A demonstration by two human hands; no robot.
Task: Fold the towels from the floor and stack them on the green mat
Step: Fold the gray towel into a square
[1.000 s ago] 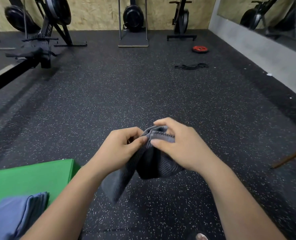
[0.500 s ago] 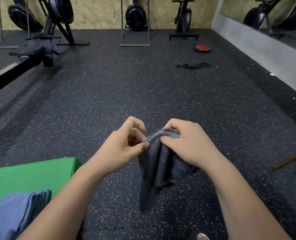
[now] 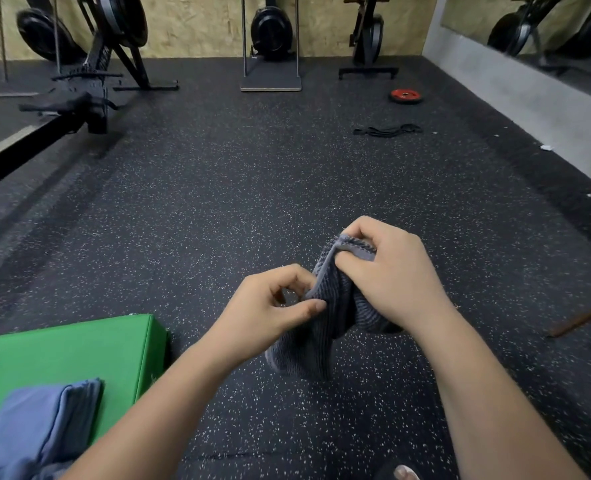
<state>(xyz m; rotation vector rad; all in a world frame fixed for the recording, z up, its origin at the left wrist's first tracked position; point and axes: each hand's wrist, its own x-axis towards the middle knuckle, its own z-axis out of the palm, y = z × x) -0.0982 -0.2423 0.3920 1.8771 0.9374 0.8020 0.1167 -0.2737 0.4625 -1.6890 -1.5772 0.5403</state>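
Note:
A grey ribbed towel (image 3: 325,327) hangs bunched in the air above the speckled black floor. My right hand (image 3: 387,275) pinches its hemmed top corner between thumb and fingers. My left hand (image 3: 270,306) sits lower and to the left, pinching the towel's edge with thumb and forefinger. The green mat (image 3: 79,348) lies at the lower left. On it rests a stack of folded blue-grey towels (image 3: 34,427), partly cut off by the frame edge.
A rowing machine (image 3: 62,109) stretches along the left. Exercise machines (image 3: 271,32) stand by the far wooden wall. A red weight plate (image 3: 405,96) and a black band (image 3: 387,130) lie on the floor ahead. A brown stick (image 3: 585,318) lies at right. A mirror wall runs along the right.
My right hand has lifted the towel corner up and to the right. My left hand has slid down along the towel's edge, so the hands are further apart.

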